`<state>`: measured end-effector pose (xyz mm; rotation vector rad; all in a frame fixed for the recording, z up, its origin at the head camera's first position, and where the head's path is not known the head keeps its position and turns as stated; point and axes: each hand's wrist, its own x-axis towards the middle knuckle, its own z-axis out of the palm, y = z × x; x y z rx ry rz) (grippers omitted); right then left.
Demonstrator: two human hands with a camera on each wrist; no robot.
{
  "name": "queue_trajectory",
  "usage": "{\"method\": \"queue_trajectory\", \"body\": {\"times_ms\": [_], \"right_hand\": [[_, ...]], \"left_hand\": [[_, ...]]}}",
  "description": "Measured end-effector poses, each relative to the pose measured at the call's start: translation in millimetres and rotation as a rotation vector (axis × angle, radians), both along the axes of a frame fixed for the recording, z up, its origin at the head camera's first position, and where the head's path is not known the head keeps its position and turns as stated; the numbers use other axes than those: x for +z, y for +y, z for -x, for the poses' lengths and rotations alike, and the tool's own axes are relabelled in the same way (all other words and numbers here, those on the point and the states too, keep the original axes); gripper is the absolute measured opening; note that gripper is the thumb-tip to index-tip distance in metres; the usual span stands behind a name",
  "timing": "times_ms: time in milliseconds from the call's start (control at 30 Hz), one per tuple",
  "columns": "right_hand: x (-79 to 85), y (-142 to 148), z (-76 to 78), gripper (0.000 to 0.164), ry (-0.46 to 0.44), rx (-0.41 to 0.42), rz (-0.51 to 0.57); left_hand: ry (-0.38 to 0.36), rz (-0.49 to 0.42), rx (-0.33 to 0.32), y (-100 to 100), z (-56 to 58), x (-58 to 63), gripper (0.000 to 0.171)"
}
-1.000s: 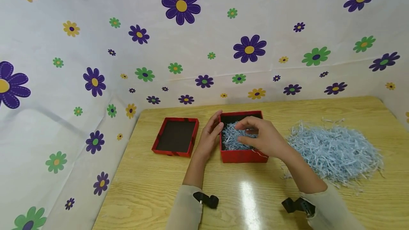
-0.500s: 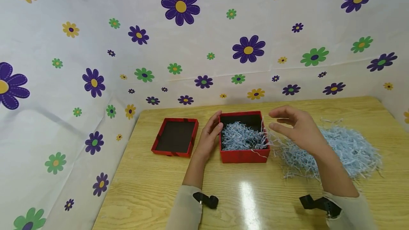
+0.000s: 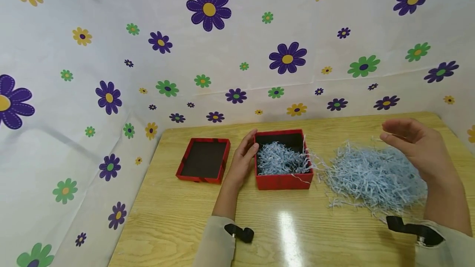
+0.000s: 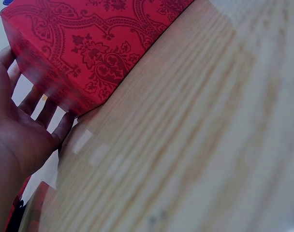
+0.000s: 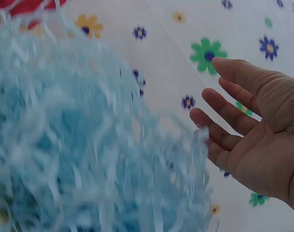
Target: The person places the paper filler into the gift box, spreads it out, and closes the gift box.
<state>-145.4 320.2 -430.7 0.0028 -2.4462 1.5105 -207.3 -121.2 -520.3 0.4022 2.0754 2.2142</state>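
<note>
A red patterned box (image 3: 284, 182) with a dark inside stands uncovered on the table, and pale blue shredded paper (image 3: 280, 159) lies in it, some strands hanging over its right rim. My left hand (image 3: 243, 160) rests against the box's left side, fingers fairly straight; the left wrist view shows the fingertips along the red wall (image 4: 96, 53). Over the right end of a large heap of shredded paper (image 3: 371, 176) hovers my right hand (image 3: 423, 147), fingers loosely bent. In the right wrist view that hand (image 5: 263, 121) holds nothing, beside the heap (image 5: 89, 135).
The box's lid (image 3: 204, 159), red-edged and black inside, lies upturned left of the box. A flower-printed white sheet (image 3: 237, 52) hangs behind and at the left of the wooden table (image 3: 167, 217). Loose strands (image 3: 337, 203) lie round the heap.
My right hand has moved from above the box to the right, over the far end of the paper heap. Strands now hang over the box's right rim. My left hand stays put.
</note>
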Motion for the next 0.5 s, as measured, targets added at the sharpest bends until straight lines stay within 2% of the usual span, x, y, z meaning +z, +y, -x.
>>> {"method": "queue_trajectory", "body": {"times_ms": [133,267,333,400,500], "right_hand": [[-16.4,20.2,-1.4,0.048,-0.087,-0.038,-0.119],[-32.6,36.3,0.3,0.070,-0.240,0.021,-0.229],[-40.2,42.6,1.2,0.076,-0.300,0.068,-0.235],[-49.8,47.5,2.4,0.078,-0.321,0.087,-0.228],[-63.3,49.2,2.5,0.072,-0.302,0.071,-0.224]], "left_hand": [[-0.006,0.009,0.005,-0.3,-0.6,0.3,0.055],[-0.012,0.007,0.005,-0.6,-0.9,0.2,0.052],[-0.014,0.003,0.004,-0.7,-0.7,0.2,0.052],[-0.015,-0.003,0.002,-0.7,-0.5,-0.1,0.052],[-0.015,-0.013,-0.002,-0.7,-0.7,-0.5,0.052]]}}
